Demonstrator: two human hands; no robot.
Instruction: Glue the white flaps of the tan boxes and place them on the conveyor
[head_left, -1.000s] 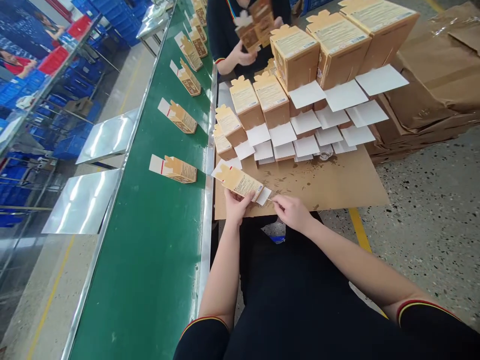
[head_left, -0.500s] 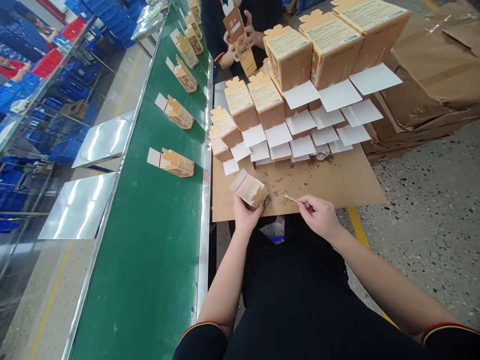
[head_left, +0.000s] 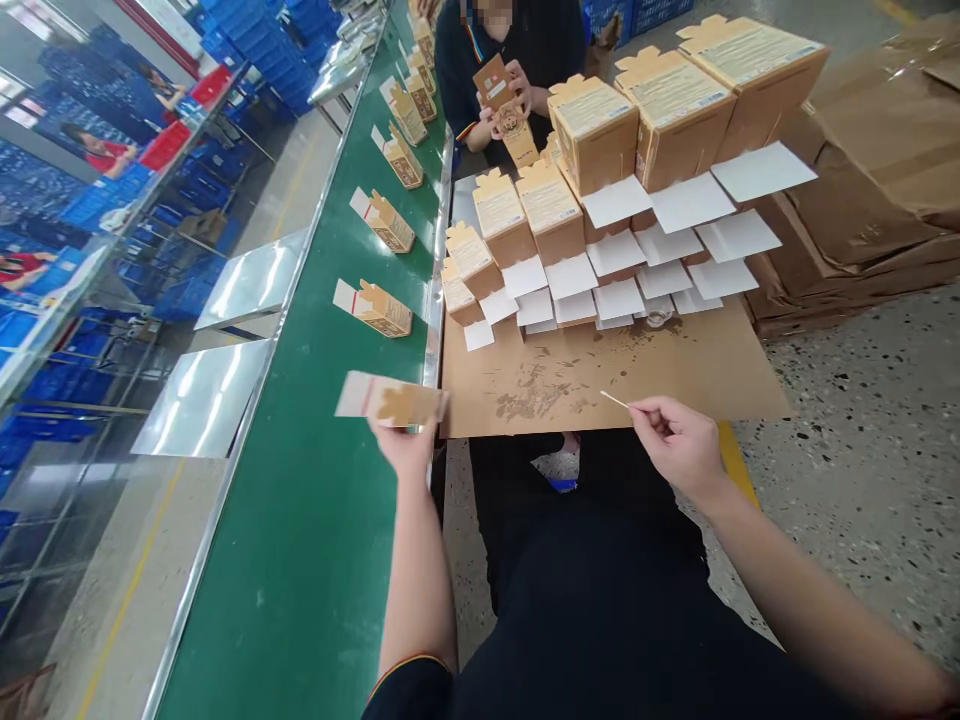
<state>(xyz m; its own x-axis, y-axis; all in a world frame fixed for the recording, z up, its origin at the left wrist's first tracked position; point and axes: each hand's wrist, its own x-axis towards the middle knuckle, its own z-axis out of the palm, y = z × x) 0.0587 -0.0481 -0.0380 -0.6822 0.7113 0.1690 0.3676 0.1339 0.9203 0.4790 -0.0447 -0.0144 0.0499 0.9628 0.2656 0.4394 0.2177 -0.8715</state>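
My left hand (head_left: 405, 445) is closed on a small tan carton (head_left: 394, 401) with a white flap, held over the near edge of the green conveyor belt (head_left: 315, 520). My right hand (head_left: 679, 445) pinches a thin wooden stick (head_left: 615, 400) above the brown cardboard sheet (head_left: 675, 365), which is smeared with glue marks. Stacked tan cartons (head_left: 551, 205) with white flaps hanging out rise in tiers at the back of the sheet.
Several finished cartons (head_left: 382, 308) lie spaced along the belt. Across the table another person (head_left: 510, 60) holds a carton. Flat brown cardboard (head_left: 862, 200) is piled on the right. Blue crates (head_left: 255, 50) and shiny metal plates (head_left: 210, 395) are on the left.
My left hand has carried the carton from the cardboard sheet leftward over the belt. My right hand, still with the stick, has drawn back to the right.
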